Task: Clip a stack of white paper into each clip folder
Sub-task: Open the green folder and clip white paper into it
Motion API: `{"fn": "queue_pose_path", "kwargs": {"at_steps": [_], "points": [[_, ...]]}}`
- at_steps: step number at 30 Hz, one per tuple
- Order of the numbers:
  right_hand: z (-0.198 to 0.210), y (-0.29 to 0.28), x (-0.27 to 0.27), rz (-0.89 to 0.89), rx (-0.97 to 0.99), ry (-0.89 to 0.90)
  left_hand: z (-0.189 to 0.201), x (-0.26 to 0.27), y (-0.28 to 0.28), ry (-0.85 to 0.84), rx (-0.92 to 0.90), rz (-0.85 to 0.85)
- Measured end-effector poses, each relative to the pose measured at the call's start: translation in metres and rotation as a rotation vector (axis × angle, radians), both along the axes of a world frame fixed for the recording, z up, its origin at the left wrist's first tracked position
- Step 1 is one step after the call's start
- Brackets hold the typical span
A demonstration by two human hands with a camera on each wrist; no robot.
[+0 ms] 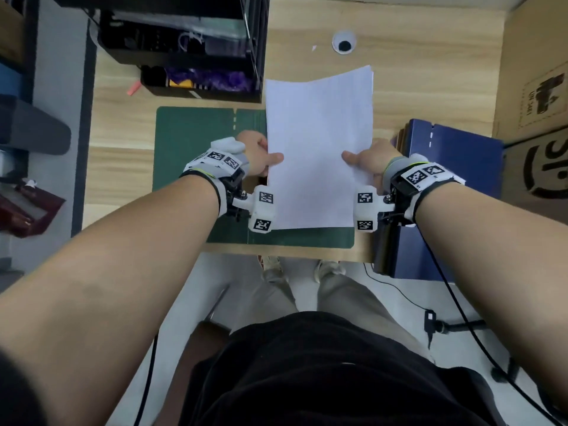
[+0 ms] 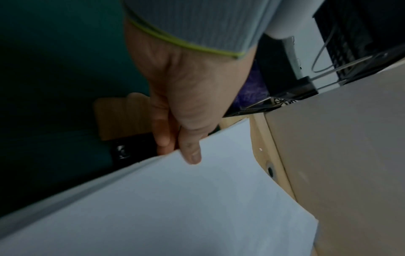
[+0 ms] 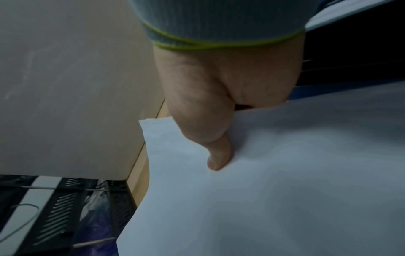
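A stack of white paper (image 1: 316, 142) is held lengthwise above an open green clip folder (image 1: 196, 130) that lies flat on the wooden desk. My left hand (image 1: 261, 156) pinches the stack's left edge, thumb on top and fingers underneath (image 2: 163, 136). My right hand (image 1: 365, 159) pinches the right edge the same way, thumb (image 3: 217, 159) pressed on the top sheet (image 3: 285, 181). The paper (image 2: 186, 199) hides the folder's right half and most of its clip. A pile of dark blue clip folders (image 1: 445, 186) sits at the desk's right front corner.
A black mesh organiser (image 1: 190, 47) with purple items stands at the back left. A cable grommet (image 1: 343, 43) is in the desk behind the paper. A cardboard box (image 1: 534, 87) flanks the right side. The desk's front edge runs just below the green folder.
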State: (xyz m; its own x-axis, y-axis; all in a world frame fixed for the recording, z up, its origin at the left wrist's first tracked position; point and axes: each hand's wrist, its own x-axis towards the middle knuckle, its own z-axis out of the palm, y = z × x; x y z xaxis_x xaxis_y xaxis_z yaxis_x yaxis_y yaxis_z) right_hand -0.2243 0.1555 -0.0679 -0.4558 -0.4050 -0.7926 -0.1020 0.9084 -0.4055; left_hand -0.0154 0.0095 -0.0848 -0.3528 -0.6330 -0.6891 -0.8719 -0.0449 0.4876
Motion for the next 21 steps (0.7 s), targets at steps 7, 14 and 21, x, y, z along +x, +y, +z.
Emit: {"fn": "queue_pose_path", "kwargs": {"at_steps": [7,14,21], "points": [[-0.035,0.022,0.017,-0.018,0.016,0.021,-0.037,0.025,0.013,-0.061,0.031,0.123],[-0.05,0.023,0.022,-0.067,0.044,0.017,-0.048,0.019,0.011,-0.297,-0.111,-0.142],[-0.054,0.018,0.027,-0.136,0.099,-0.039,-0.052,0.01,0.011,-0.375,-0.175,-0.237]]}}
